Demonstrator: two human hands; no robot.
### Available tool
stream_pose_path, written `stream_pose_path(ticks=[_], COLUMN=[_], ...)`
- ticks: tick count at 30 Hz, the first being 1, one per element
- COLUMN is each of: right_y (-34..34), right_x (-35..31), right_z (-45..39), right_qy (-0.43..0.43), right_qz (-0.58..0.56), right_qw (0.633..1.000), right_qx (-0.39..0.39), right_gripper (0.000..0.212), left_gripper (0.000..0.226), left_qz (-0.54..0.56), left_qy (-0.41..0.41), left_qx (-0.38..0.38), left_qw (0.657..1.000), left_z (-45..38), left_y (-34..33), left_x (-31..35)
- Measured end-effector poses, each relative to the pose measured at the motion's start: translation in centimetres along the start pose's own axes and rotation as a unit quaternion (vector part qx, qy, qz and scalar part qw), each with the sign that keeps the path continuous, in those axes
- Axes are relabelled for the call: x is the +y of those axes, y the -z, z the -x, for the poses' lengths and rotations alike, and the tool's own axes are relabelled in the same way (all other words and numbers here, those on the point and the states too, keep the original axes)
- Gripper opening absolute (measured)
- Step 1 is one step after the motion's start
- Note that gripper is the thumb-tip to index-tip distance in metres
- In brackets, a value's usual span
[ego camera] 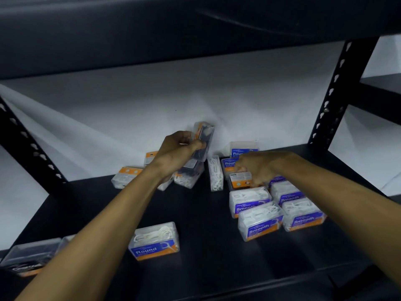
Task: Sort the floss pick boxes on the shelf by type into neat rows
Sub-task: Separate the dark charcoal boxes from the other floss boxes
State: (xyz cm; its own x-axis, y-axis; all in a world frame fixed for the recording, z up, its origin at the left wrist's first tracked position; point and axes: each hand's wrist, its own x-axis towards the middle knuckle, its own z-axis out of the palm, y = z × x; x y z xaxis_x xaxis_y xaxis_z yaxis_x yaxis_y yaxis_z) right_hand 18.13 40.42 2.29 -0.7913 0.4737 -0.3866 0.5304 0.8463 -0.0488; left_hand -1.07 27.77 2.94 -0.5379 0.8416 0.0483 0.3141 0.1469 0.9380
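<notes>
My left hand (180, 148) grips a clear box with dark picks (204, 137), lifted above a jumbled pile of boxes (186, 177) at the back of the black shelf (195, 213). My right hand (258, 166) reaches down onto an orange-labelled box (239, 181), fingers curled at its top edge. "Smooth" boxes (259, 222) stand in rows at the right. Two "Round" boxes (244, 148) sit behind my right hand, and another "Round" box (155, 241) stands alone at front centre. One clear box (216, 175) stands on end in the middle.
A dark-pick box (28, 256) sits at the front left edge. Black perforated uprights (338, 90) frame the shelf, with an upper shelf board (173, 29) overhead and a white sheet (152, 105) behind.
</notes>
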Motion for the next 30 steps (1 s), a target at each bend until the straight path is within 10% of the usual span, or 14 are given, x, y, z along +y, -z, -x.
stream_pose_path(ticks=[17, 30], right_y=[-0.1, -0.8], right_x=[1.2, 0.7], right_z=[-2.3, -2.1], right_qy=[-0.018, -0.019], right_qz=[-0.132, -0.101], right_qw=[0.989, 0.99], right_qx=[0.061, 0.094], right_gripper=[0.037, 0.059], left_gripper=[0.039, 0.046], left_qz=[0.012, 0.4], left_qy=[0.015, 0.095], left_qx=[-0.008, -0.086], left_qw=[1.0, 0.907], left_z=[1.4, 3.7], left_y=[1.1, 2.4], left_x=[-1.3, -1.1])
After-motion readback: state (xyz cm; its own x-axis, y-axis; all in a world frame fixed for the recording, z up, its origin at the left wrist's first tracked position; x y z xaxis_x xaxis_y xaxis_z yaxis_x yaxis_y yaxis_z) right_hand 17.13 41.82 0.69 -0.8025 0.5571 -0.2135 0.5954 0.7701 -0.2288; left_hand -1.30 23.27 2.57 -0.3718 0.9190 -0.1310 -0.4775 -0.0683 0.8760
